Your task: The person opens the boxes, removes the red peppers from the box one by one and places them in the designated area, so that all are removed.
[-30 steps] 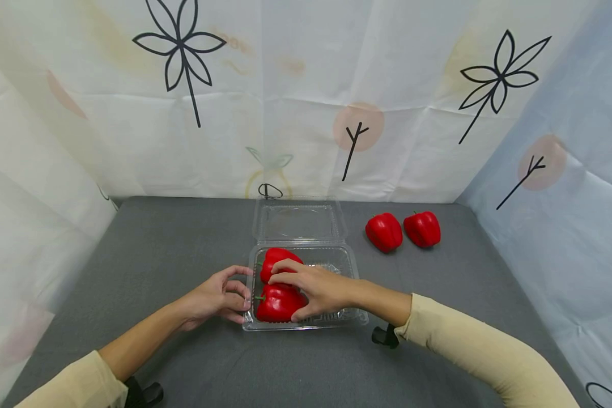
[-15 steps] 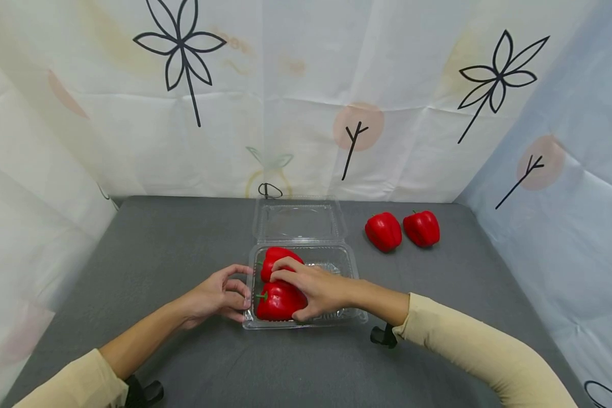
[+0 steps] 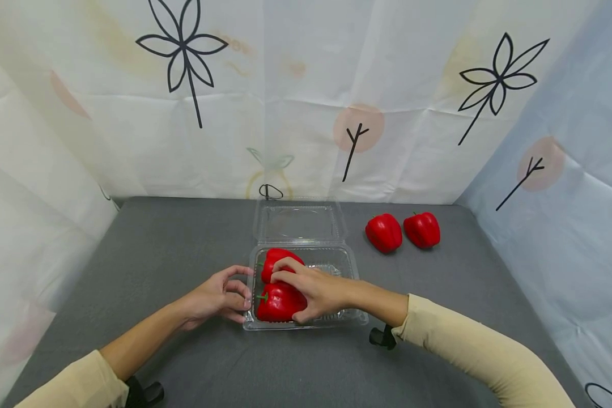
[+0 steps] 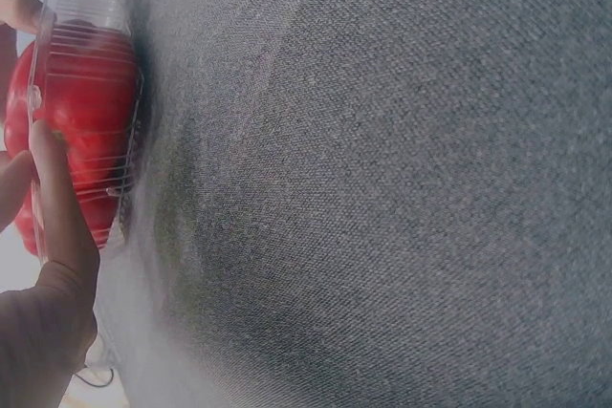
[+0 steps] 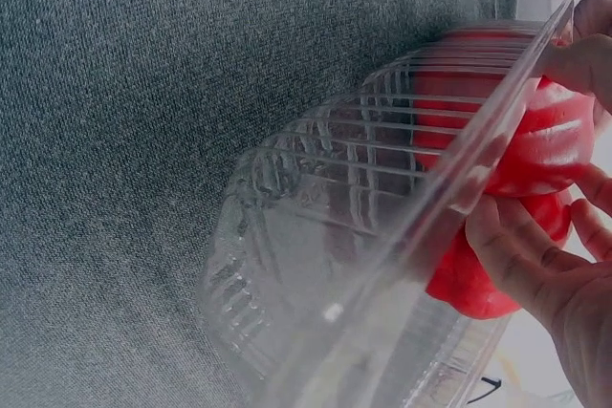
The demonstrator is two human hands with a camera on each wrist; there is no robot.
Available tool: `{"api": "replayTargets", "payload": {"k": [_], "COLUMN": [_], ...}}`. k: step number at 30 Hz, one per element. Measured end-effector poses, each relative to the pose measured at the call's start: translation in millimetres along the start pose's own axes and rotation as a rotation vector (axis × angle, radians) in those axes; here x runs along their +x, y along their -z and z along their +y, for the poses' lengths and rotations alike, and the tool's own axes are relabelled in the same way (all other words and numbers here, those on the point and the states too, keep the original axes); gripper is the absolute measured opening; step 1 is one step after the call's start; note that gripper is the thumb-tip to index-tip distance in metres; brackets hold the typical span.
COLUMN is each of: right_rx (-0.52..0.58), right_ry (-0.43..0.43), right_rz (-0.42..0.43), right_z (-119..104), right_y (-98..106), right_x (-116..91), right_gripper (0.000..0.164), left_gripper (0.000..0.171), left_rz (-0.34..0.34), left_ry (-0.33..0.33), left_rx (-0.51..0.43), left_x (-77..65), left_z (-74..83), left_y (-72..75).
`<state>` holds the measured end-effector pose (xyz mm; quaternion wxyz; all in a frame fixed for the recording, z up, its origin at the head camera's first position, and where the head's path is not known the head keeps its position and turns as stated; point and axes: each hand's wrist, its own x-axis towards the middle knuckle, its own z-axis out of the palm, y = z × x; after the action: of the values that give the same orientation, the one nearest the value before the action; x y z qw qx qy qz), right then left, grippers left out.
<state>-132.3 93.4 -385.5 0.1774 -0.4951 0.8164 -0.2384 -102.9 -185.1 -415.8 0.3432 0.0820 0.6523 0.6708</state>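
A clear plastic clamshell container lies with its hinged lid folded back. Two red bell peppers sit side by side in its left half: a rear one and a front one, green stems pointing left. My right hand reaches in from the right and grips the front pepper, fingers over its far side and thumb at its near side. At the container's left edge, my left hand pinches the rim between thumb and fingers. In the left wrist view its thumb lies against the clear wall.
Two more red bell peppers, one beside another, lie at the back right of the grey table. Patterned white cloth rises behind the table and at both sides. The container's right half shows bare ribbed plastic.
The front pepper has shifted very slightly with my right hand inside the container. My left hand stays at the rim, and the other peppers keep their places.
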Motion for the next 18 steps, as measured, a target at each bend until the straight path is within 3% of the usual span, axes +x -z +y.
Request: {"api": "replayTargets", "payload": {"k": [18], "right_rx": [0.039], "right_ry": [0.005], "right_rz": [-0.004], "right_z": [-0.1], "right_y": [1.2], "right_x": [1.1], "right_gripper": [0.06], "left_gripper": [0.068], "left_rz": [0.015], "left_ry": [-0.015], "left_rx": [0.034], "left_x": [-2.0], "left_z": [1.3], "left_y": [-1.4]}}
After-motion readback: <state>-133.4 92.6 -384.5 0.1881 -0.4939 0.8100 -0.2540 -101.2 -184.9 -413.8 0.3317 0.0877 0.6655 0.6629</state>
